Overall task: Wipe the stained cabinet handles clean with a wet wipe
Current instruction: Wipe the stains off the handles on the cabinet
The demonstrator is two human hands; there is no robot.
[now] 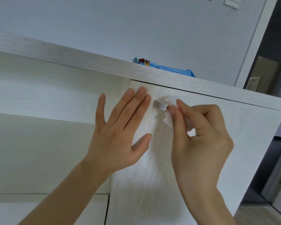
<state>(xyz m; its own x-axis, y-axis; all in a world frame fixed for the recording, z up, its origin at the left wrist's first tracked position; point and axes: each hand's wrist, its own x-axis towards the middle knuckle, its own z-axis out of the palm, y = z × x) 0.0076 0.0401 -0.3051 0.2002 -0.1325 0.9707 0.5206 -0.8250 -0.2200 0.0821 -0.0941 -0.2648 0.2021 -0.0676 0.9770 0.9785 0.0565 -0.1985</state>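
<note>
A small white handle sticks out of the white cabinet door near its top left corner. My right hand pinches a white wet wipe and holds it against the handle's right end. The wipe folds around the handle and hides part of it. My left hand lies flat on the door just left of the handle, fingers straight and spread.
A blue wet-wipe pack lies on the cabinet top above the door. Open white shelves sit to the left. A door frame and a dark gap stand at the right.
</note>
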